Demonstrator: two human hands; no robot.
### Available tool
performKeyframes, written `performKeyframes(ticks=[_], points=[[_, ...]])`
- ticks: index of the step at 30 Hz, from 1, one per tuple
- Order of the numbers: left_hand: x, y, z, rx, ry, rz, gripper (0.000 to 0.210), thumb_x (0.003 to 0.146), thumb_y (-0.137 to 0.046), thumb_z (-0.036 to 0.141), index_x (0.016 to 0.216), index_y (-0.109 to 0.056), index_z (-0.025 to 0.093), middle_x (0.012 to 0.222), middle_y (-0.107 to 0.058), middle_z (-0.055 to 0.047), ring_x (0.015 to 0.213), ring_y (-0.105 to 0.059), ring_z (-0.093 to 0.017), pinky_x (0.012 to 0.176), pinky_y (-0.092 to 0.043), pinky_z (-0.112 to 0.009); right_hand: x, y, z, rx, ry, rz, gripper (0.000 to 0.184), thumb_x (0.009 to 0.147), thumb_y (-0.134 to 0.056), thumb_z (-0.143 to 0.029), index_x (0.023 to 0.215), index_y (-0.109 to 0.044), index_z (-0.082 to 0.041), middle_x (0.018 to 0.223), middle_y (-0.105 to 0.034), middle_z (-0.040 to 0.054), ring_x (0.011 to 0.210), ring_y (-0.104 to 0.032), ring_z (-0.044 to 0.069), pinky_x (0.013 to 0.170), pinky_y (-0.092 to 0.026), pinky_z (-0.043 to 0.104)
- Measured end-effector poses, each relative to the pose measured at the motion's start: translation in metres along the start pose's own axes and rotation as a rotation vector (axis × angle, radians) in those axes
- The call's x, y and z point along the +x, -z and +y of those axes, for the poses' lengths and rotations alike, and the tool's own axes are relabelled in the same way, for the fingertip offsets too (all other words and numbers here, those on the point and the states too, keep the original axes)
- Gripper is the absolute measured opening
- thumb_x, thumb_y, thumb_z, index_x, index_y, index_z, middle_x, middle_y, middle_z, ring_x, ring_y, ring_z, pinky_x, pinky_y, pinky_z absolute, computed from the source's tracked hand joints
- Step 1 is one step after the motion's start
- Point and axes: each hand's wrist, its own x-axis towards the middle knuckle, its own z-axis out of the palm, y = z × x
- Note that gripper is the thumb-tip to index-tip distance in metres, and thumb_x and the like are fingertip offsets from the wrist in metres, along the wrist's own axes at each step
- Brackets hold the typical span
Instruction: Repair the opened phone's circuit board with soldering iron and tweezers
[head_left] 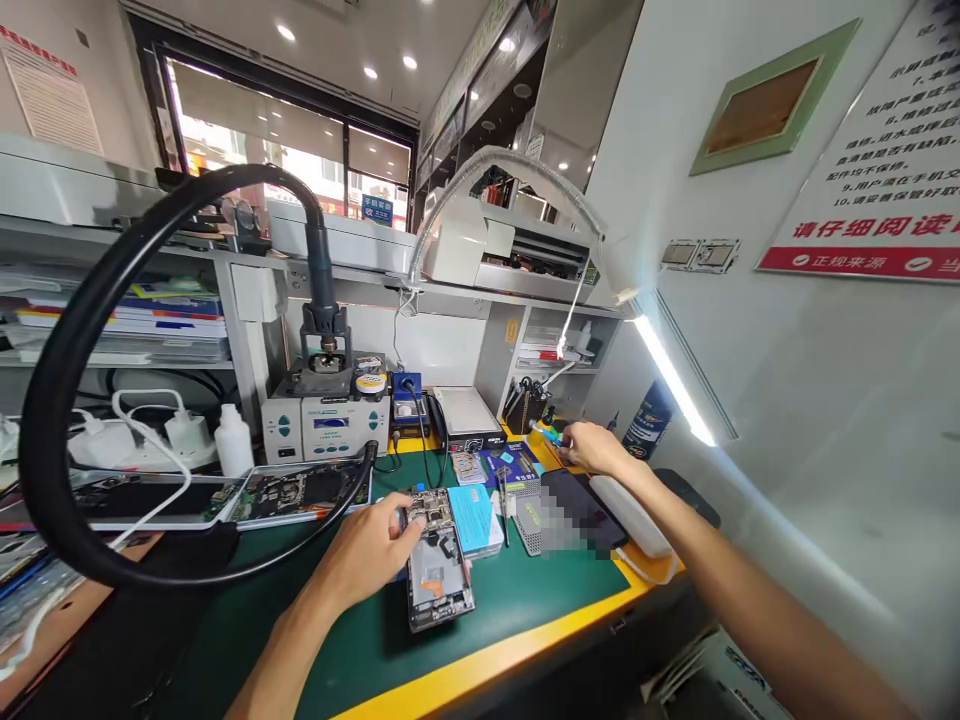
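Head view: the left hand (pixel 373 548) is gripping an opened phone (pixel 437 560) by its upper left edge, just left of a blue box (pixel 474 518) on the counter (pixel 517 638), presumably steadying it with its inner parts facing up. The right hand (pixel 592 446) is pinching a blue tool (pixel 547 433) farther back, near a lamp (pixel 673 378) likely placed for fine detail.

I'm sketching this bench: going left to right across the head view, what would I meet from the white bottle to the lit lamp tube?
White bottle, grey station with display, opened phone, tweezers, right hand, lit lamp tube.
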Motion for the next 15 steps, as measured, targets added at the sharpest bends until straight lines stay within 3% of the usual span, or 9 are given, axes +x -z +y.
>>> performKeyframes(ticks=[4, 8, 12, 15], points=[[0.001, -0.004, -0.006, -0.022, 0.014, 0.021, 0.032, 0.102, -0.059, 0.043, 0.115, -0.065, 0.015, 0.093, -0.068, -0.002, 0.075, -0.066, -0.015, 0.074, -0.058, -0.034, 0.013, -0.010, 0.001, -0.217, -0.052, -0.077, 0.035, 0.099, -0.067, -0.035, 0.128, -0.063, -0.016, 0.129, -0.065, 0.0114, 0.111, -0.067, 0.025, 0.092, -0.058, 0.045], [0.002, -0.008, -0.011, -0.033, 0.029, 0.039, 0.029, 0.101, -0.061, 0.040, 0.115, -0.065, 0.015, 0.100, -0.069, -0.004, 0.082, -0.068, -0.016, 0.076, -0.060, -0.035, 0.020, -0.033, -0.006, -0.289, -0.071, -0.093, 0.037, 0.099, -0.067, -0.035, 0.129, -0.063, -0.016, 0.130, -0.064, 0.0120, 0.110, -0.067, 0.025, 0.093, -0.058, 0.046], [0.001, -0.007, -0.012, -0.038, 0.035, 0.042, 0.028, 0.101, -0.062, 0.039, 0.115, -0.065, 0.015, 0.102, -0.069, -0.005, 0.084, -0.068, -0.017, 0.077, -0.060, -0.036, 0.020, -0.042, -0.008, -0.256, -0.078, -0.032, 0.036, 0.099, -0.067, -0.035, 0.129, -0.063, -0.016, 0.129, -0.065, 0.0118, 0.109, -0.067, 0.025, 0.092, -0.059, 0.045], [0.001, -0.005, -0.011, -0.045, 0.036, 0.040, 0.029, 0.101, -0.062, 0.039, 0.115, -0.065, 0.014, 0.102, -0.069, -0.004, 0.083, -0.068, -0.017, 0.076, -0.060, -0.035, 0.009, -0.038, 0.000, -0.187, -0.081, 0.091, 0.034, 0.099, -0.066, -0.036, 0.127, -0.064, -0.017, 0.127, -0.066, 0.0107, 0.107, -0.068, 0.024, 0.090, -0.059, 0.044]])
